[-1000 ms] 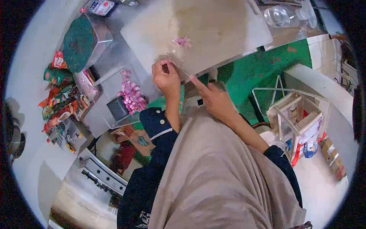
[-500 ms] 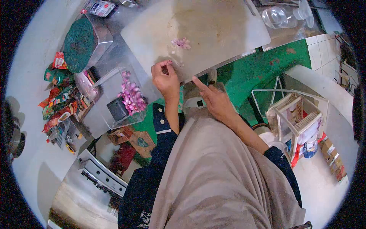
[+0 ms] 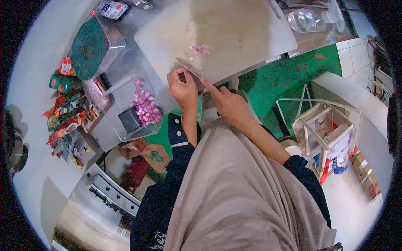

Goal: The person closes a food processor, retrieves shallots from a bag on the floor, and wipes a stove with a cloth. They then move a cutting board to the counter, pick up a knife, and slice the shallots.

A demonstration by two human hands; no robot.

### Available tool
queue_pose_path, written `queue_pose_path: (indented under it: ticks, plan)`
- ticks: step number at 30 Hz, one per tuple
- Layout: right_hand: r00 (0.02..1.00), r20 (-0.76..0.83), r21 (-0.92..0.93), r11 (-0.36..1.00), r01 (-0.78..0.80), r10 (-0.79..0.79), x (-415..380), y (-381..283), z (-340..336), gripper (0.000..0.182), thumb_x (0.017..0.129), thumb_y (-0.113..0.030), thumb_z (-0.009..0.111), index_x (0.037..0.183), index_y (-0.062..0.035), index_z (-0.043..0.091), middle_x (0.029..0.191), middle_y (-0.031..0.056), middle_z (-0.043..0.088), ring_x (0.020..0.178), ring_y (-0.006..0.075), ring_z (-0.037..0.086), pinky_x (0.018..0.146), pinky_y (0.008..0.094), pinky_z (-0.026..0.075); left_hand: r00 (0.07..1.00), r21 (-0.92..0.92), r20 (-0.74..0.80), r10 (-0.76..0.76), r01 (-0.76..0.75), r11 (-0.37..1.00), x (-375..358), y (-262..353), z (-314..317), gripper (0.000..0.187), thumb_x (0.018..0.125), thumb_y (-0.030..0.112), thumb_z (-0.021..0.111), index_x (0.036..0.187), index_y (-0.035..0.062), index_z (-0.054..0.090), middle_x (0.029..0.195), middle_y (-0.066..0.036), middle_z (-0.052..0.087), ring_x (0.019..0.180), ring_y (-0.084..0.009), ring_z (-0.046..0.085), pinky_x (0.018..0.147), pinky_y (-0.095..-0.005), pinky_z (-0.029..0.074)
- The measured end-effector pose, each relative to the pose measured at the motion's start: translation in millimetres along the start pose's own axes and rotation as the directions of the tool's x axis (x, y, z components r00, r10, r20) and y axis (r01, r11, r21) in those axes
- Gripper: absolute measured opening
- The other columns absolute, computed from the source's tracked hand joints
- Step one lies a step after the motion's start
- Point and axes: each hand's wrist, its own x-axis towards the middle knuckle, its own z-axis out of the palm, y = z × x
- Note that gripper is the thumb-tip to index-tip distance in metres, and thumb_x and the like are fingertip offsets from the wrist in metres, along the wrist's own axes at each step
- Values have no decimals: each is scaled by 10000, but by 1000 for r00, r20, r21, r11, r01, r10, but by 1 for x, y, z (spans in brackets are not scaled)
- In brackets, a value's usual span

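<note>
My right hand is closed round the handle of a knife, its index finger stretched along the blade. The blade points up and left over the lower edge of the white cutting board. My left hand is beside the blade, with thumb and fingers pinched together; what they hold is hidden. A small heap of pinkish-purple pieces lies on the board above both hands. To the left, a clear container holds many small purple-pink bulbs and a dark block.
A bin with a green cover and colourful packets are at the left. At the top right lies a clear bottle. Green floor shows below the board, with a white rack at the right and a stove lower left.
My right hand has moved up and left, closer to my left hand. The knife blade now shows clearly between them. My left hand has barely moved.
</note>
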Motion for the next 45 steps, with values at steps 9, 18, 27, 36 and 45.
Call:
queue_pose_path:
  ticks: [9,18,27,36,45]
  plan:
    - [995,48,64,994,-85,82,-14,11,-14,593,922,-161,498,1451,-319,283,793,160,561,641,366,592,564,468,496,998,10,7,64,-64,998,1,11,-2,45,810,28,636,853,14,638,837,-120,592,754,-265,603,677,-353,481]
    - [995,33,203,975,-94,89,-17,19,-18,577,942,-174,479,1463,-306,269,828,168,561,717,359,585,623,453,489,995,1,51,86,-86,996,5,15,0,111,792,36,682,901,33,660,846,-93,584,667,-199,613,617,-312,506]
    - [994,72,230,968,-98,84,-17,17,-19,575,935,-141,484,1458,-288,295,803,157,538,704,357,562,657,465,479,996,-14,94,0,2,1000,4,18,-2,117,779,21,682,889,29,642,863,-98,598,723,-207,622,660,-316,509]
    - [994,93,270,960,-73,50,-15,18,-17,574,929,-129,490,1455,-264,302,786,169,549,702,355,568,651,465,473,996,-62,82,-43,49,997,3,16,-2,89,796,32,663,880,21,635,871,-107,610,757,-224,617,678,-325,503]
    - [989,135,193,978,-78,52,-12,16,-21,564,939,-149,483,1456,-274,294,816,179,572,714,366,576,646,473,478,999,7,52,-4,4,1000,3,17,-1,54,791,-1,646,843,7,632,851,-107,610,763,-247,621,677,-334,497]
